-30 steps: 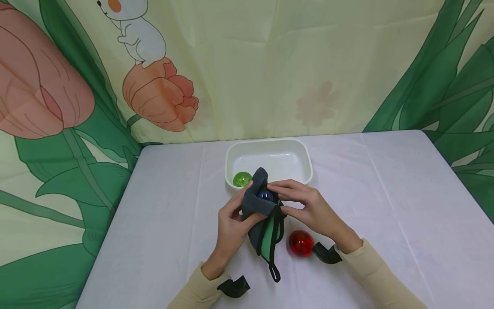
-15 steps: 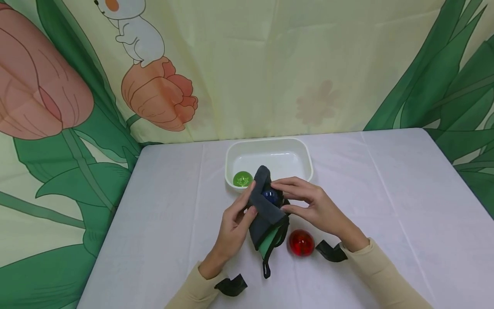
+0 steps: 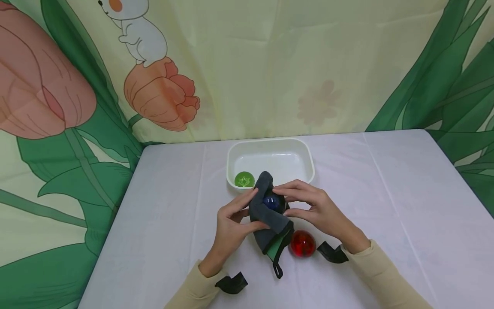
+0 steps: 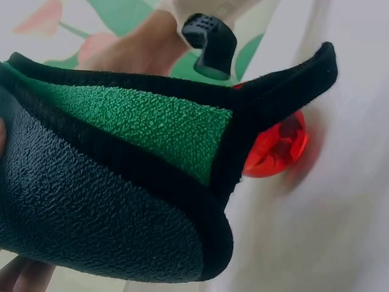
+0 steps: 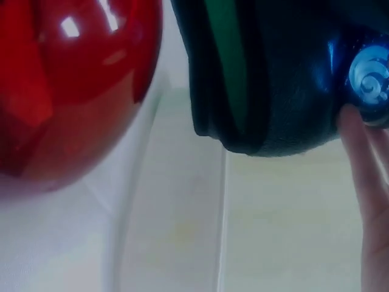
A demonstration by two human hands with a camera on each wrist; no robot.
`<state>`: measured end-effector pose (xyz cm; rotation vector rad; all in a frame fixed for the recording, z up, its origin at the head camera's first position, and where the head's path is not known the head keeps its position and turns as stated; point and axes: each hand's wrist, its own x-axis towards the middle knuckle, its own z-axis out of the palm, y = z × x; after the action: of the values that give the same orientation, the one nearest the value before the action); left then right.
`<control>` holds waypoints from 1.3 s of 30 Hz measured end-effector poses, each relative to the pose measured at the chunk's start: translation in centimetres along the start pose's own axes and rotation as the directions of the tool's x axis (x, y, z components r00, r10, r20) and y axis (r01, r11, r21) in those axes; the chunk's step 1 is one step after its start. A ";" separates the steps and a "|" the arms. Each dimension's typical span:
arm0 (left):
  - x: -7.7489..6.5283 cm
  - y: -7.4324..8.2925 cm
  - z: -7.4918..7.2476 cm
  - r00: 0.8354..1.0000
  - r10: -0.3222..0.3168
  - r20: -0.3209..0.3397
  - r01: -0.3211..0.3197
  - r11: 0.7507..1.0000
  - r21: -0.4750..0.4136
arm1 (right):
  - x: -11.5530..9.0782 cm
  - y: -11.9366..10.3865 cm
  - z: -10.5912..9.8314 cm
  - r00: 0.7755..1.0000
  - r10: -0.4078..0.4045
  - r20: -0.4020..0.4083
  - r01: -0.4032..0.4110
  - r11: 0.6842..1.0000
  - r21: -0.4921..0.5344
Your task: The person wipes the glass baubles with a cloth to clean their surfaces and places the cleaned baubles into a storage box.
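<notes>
A dark grey cloth (image 3: 257, 219) with a green underside, black edging and a hanging loop is wrapped about a clear blue ball (image 3: 275, 203). My left hand (image 3: 230, 219) grips the cloth from the left, thumb in front. From the right, my right hand (image 3: 314, 205) holds the blue ball between fingertips and thumb. A pale swirl shows inside the blue ball (image 5: 368, 76) in the right wrist view. The cloth (image 4: 103, 194) fills much of the left wrist view, its green side partly folded in. On the table just right of the cloth sits a clear red ball (image 3: 302, 243).
Behind the hands, a white tray (image 3: 285, 165) stands on the white-covered table (image 3: 173, 206). A clear green ball (image 3: 244, 179) lies in its near left corner. A printed curtain (image 3: 247, 77) hangs beyond the table.
The cloth and both hands have shifted slightly right. More of the blue ball shows from the cloth's fold. The red and green balls stay where they were.
</notes>
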<state>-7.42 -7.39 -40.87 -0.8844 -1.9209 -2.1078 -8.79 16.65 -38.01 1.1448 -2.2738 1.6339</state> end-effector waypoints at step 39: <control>-0.3 0.5 1.1 0.993 -0.103 -0.051 0.105 0.993 0.046 | -0.6 -1.5 0.6 0.994 -0.108 0.034 0.113 0.953 -0.280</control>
<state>-6.60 -6.53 -40.56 -0.7320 -2.0252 -2.1084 -7.21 16.28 -37.39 1.1941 -2.3116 1.2162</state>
